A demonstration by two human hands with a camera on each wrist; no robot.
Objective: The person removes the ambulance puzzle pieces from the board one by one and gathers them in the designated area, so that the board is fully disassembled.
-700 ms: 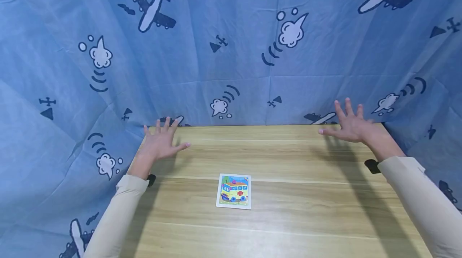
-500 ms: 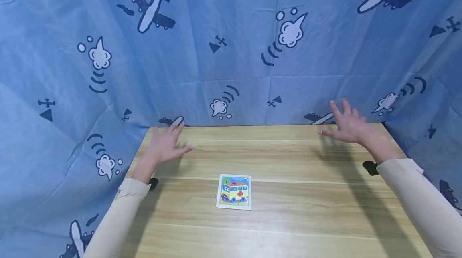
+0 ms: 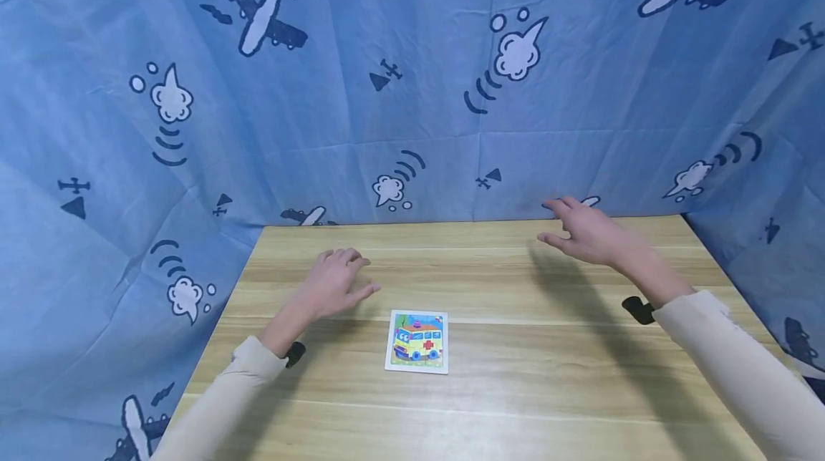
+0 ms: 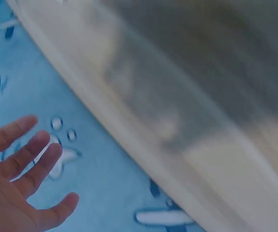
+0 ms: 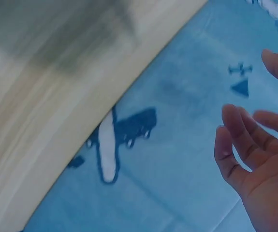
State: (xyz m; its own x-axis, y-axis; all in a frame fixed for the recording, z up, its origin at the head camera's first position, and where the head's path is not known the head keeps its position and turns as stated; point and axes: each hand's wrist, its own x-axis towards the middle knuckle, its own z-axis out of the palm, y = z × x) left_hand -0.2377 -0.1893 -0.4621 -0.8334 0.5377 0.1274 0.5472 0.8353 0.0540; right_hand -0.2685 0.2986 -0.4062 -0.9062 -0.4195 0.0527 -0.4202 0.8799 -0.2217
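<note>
A small picture puzzle with a white border lies flat on the wooden table, showing a yellow cartoon ambulance with a red cross. Up and to the left of it, my left hand hovers over the wood with loosely bent fingers and the thumb pointing at the right. My right hand is farther off, above the table's back right part, its fingers relaxed and reaching left. Both hands hold nothing. In the left wrist view the fingers are spread; the right wrist view has the fingers gently bent.
The light wooden table meets a blue curtain printed with planes and clouds, which hangs behind it and along both sides. A black wrist strap piece shows under the right forearm, and another black piece under the left.
Both hands have moved inward and lower, the left one toward the puzzle and the right one leftward. Their fingers, spread wide before, are now more bent. The puzzle lies where it was.
</note>
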